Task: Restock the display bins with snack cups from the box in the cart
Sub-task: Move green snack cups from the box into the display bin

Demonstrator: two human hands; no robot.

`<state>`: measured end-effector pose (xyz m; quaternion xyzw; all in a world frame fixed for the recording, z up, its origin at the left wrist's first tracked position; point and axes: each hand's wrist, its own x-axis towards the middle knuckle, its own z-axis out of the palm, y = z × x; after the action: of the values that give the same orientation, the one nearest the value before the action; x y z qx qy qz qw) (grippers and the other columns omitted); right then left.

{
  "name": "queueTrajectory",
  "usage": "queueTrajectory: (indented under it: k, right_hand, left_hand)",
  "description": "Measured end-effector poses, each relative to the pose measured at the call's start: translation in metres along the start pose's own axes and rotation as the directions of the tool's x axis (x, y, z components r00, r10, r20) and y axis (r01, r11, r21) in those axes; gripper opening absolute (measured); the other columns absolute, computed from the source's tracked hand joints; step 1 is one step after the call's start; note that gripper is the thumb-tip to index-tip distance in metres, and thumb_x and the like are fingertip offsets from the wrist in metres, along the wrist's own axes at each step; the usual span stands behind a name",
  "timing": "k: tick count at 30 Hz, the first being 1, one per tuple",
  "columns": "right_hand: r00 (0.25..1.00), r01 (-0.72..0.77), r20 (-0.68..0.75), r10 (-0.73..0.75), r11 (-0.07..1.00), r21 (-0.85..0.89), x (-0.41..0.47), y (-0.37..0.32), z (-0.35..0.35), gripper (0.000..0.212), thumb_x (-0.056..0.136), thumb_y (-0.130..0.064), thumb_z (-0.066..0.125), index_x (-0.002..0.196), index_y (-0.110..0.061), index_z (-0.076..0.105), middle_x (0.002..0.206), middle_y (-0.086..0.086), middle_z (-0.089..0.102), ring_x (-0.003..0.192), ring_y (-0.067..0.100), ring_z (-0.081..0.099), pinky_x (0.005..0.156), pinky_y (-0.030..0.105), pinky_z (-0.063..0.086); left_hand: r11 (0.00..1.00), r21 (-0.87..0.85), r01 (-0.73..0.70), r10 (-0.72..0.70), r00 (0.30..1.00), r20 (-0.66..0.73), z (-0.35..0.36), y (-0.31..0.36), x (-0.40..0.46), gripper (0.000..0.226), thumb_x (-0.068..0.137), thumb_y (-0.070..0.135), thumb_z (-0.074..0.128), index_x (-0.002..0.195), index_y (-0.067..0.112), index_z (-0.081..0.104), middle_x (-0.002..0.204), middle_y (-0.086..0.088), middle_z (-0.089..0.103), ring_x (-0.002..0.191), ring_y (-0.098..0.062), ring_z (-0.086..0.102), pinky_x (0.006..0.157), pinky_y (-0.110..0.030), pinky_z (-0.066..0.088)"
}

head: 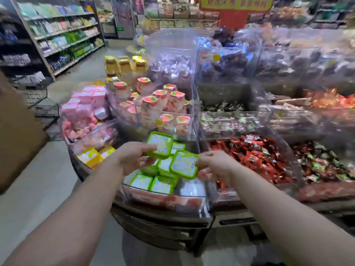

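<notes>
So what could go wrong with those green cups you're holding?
Each hand pinches just one edge: the left hand holds one green cup and the right hand holds another green cup, so either might slip and tumble. The green cups in the bin lie in a loose heap, so new ones could slide off. The yellow cups sit right beside them, so flavours could get mixed.
</notes>
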<state>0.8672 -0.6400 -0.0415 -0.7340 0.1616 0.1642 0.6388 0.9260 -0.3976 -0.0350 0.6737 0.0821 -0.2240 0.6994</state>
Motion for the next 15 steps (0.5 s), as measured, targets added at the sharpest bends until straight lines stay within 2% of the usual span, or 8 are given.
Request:
queueTrajectory:
  k: [2,3,5,6,8,10,13,15]
  right_hand:
    - [0.998,-0.064,0.015,0.064,0.998,-0.015,0.023,0.009,0.037,0.025,0.084,-0.002,0.060,0.101,0.016,0.058,0.082,0.016,0.048,0.049,0.019,0.047,0.049,0.025,0.054]
    - [0.995,-0.098,0.013,0.098,0.995,-0.005,0.034,0.015,0.052,0.027,0.082,-0.002,0.061,0.101,0.017,0.058,0.082,0.015,0.045,0.051,0.019,0.045,0.052,0.026,0.053]
    - [0.990,-0.143,-0.013,0.144,0.989,0.021,0.049,0.022,0.080,0.008,0.081,-0.001,0.063,0.087,0.005,0.065,0.075,0.013,0.044,0.048,0.018,0.045,0.052,0.027,0.052]
    - [0.986,-0.163,-0.035,0.164,0.986,0.020,0.055,0.025,0.091,0.005,0.081,-0.001,0.064,0.077,-0.002,0.062,0.068,0.011,0.044,0.044,0.017,0.046,0.052,0.028,0.053]
    - [0.980,-0.188,-0.068,0.187,0.982,-0.008,0.068,0.030,0.109,0.027,0.081,0.001,0.064,0.059,-0.011,0.055,0.053,0.003,0.041,0.037,0.013,0.043,0.053,0.029,0.052]
    - [0.977,-0.204,-0.071,0.201,0.978,-0.039,0.077,0.033,0.124,0.039,0.081,0.004,0.061,0.050,-0.015,0.046,0.047,0.000,0.033,0.033,0.010,0.038,0.048,0.023,0.046]
    - [0.976,-0.212,-0.069,0.206,0.972,-0.099,0.088,0.041,0.140,0.033,0.083,0.003,0.058,0.057,-0.013,0.046,0.047,0.001,0.034,0.029,0.005,0.034,0.038,0.012,0.036]
    - [0.975,-0.216,-0.067,0.212,0.974,-0.062,0.094,0.046,0.147,0.029,0.084,0.000,0.060,0.062,-0.013,0.048,0.048,0.001,0.042,0.028,0.002,0.037,0.034,0.010,0.031]
  left_hand:
    - [1.000,0.004,0.006,-0.006,1.000,-0.007,-0.030,0.009,0.015,0.007,0.088,0.012,0.063,0.086,0.006,0.065,0.093,-0.015,0.066,0.082,-0.025,0.059,0.070,-0.027,0.054]
    - [1.000,0.010,0.017,-0.017,1.000,-0.008,-0.042,0.013,0.022,0.008,0.089,0.012,0.062,0.086,0.005,0.066,0.090,-0.014,0.069,0.083,-0.025,0.059,0.073,-0.028,0.052]
    - [0.999,0.011,0.045,-0.045,0.999,-0.010,-0.061,0.017,0.033,0.012,0.090,0.011,0.060,0.081,0.006,0.066,0.075,-0.008,0.072,0.075,-0.022,0.061,0.075,-0.029,0.050]
    - [0.998,-0.001,0.059,-0.059,0.998,-0.010,-0.067,0.017,0.039,0.013,0.091,0.011,0.059,0.080,0.006,0.066,0.070,-0.005,0.072,0.070,-0.019,0.062,0.074,-0.028,0.049]
    - [0.997,-0.027,0.077,-0.078,0.997,-0.010,-0.077,0.013,0.050,0.010,0.090,0.011,0.060,0.082,0.007,0.065,0.067,-0.003,0.072,0.064,-0.016,0.064,0.073,-0.028,0.050]
    - [0.995,-0.045,0.085,-0.086,0.996,-0.007,-0.084,0.007,0.059,0.008,0.090,0.011,0.061,0.084,0.007,0.065,0.069,-0.003,0.072,0.060,-0.014,0.065,0.070,-0.026,0.052]
    - [0.991,-0.053,0.121,-0.121,0.993,0.000,-0.090,-0.002,0.066,0.006,0.089,0.010,0.062,0.085,0.008,0.065,0.073,-0.004,0.074,0.060,-0.013,0.068,0.062,-0.023,0.055]
    - [0.987,-0.061,0.149,-0.150,0.989,-0.002,-0.093,-0.008,0.069,0.005,0.088,0.010,0.063,0.084,0.008,0.065,0.074,-0.005,0.074,0.061,-0.015,0.068,0.058,-0.022,0.057]
